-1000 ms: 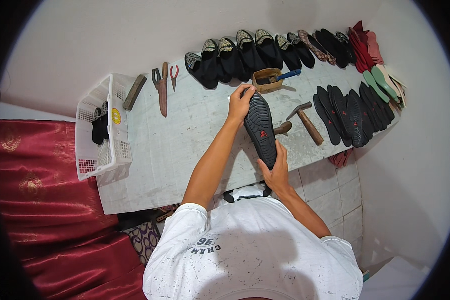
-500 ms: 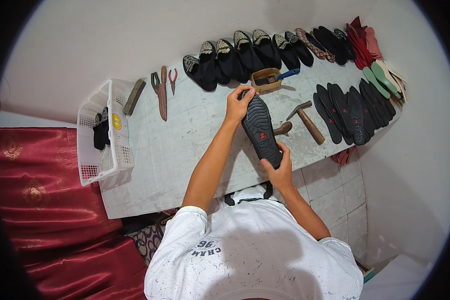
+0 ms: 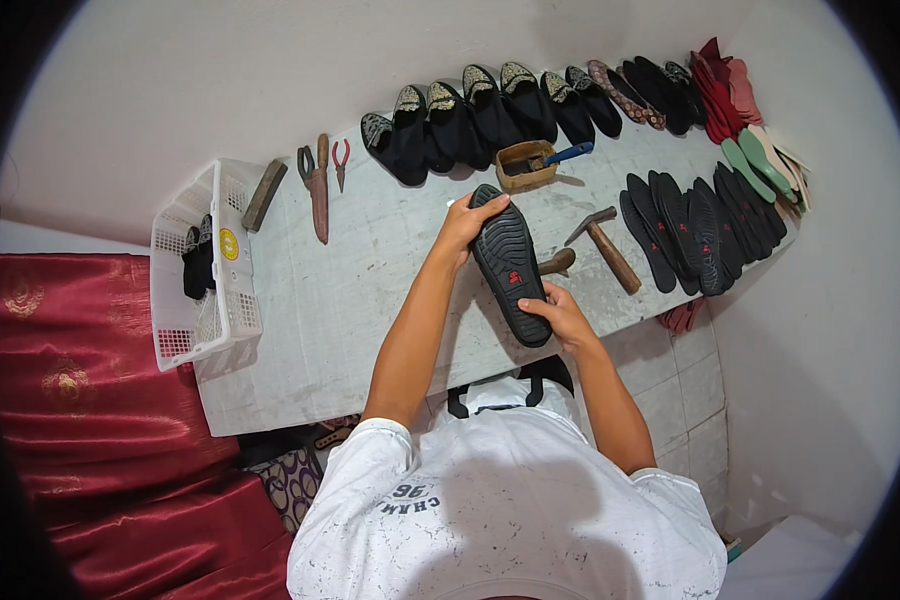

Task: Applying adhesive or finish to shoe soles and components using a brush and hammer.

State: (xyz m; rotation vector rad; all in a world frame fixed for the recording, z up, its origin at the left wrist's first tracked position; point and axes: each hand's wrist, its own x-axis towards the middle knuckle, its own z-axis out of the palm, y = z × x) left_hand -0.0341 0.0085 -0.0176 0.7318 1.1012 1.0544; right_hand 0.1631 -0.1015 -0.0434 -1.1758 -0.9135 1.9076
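Above the near part of the table I hold a black shoe sole (image 3: 510, 265), its ridged tread and small red mark turned up toward me. Whether an upper is attached underneath cannot be made out. My left hand (image 3: 462, 228) grips its far end, thumb lying across the tread. At the near end my right hand (image 3: 558, 315) clasps the right edge, thumb also on the tread. Just right of the sole lies a rounded wooden handle (image 3: 558, 262), partly hidden behind it. A hammer (image 3: 612, 255) with a wooden handle rests farther right.
Finished black shoes (image 3: 465, 125) line the table's back edge. In front stands a glue box (image 3: 526, 170) with a blue-handled brush (image 3: 570, 153). More black soles (image 3: 685, 230) lie at right. Pliers (image 3: 341, 165), a sheathed tool (image 3: 319, 205) and a white basket (image 3: 232, 310) are at left.
Both hands have brought the sole slightly left and nearer to me. My right thumb has shifted inward across the tread.
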